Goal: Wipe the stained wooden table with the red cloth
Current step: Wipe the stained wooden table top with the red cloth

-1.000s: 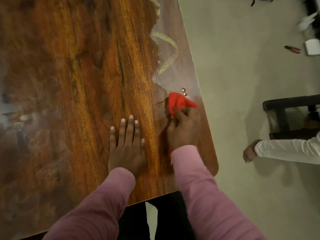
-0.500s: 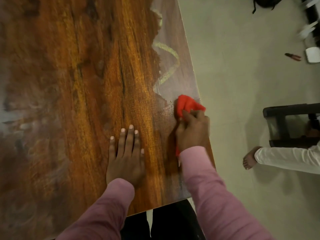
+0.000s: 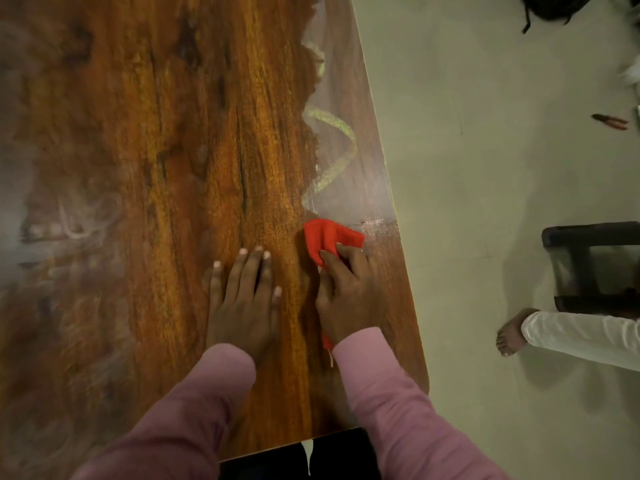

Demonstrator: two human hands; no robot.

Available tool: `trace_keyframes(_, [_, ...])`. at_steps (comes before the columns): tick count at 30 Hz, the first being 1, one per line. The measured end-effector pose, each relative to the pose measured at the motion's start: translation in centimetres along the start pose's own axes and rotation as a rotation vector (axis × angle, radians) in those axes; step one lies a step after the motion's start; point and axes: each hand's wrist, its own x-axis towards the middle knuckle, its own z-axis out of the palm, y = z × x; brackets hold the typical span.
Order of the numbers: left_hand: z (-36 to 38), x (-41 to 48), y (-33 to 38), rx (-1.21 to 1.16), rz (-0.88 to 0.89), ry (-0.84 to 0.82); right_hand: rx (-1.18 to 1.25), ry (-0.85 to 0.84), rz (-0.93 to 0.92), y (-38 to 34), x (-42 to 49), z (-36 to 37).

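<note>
The wooden table (image 3: 166,140) fills the left and centre of the head view, its right edge running down to a rounded near corner. A pale film with a yellowish squiggly stain (image 3: 337,150) lies along that right edge, and cloudy smears (image 3: 69,230) cover the left side. My right hand (image 3: 349,292) grips the red cloth (image 3: 329,237) and holds it against the wood just below the squiggle, near the right edge. A bit of cloth pokes out under the wrist. My left hand (image 3: 244,299) lies flat on the table beside it, fingers straight.
Pale floor lies right of the table. A dark chair (image 3: 588,265) stands at the right, with another person's bare foot (image 3: 512,334) and white sleeve or trouser leg beside it. A small reddish tool (image 3: 611,121) lies on the floor far right, and a dark bag (image 3: 550,8) at top right.
My right hand swept the red cloth right toward the table edge, then back left. The water droplets near the edge have been smeared. My left hand has stayed flat in place.
</note>
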Motion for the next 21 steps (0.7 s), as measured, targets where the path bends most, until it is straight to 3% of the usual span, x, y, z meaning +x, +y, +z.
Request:
trace_keyframes(4, [-0.8, 4.8, 0.3, 0.015, -0.023, 0.066, 0.005, -0.011, 0.066, -0.8, 1.0, 0.2])
trace_keyframes(10, [-1.0, 10.3, 0.2, 0.006, -0.084, 0.097, -0.047, 0.003, 0.008, 1.0, 2.6, -0.5])
trace_keyframes(18, [-0.5, 11.3, 0.0, 0.04, -0.057, 0.088, -0.116, 0.121, 0.317, 2.3, 9.1, -1.3])
trace_keyframes(21, [-0.3, 11.5, 0.0, 0.04, -0.062, 0.091, -0.092, 0.051, 0.162, -0.8, 8.3, 0.5])
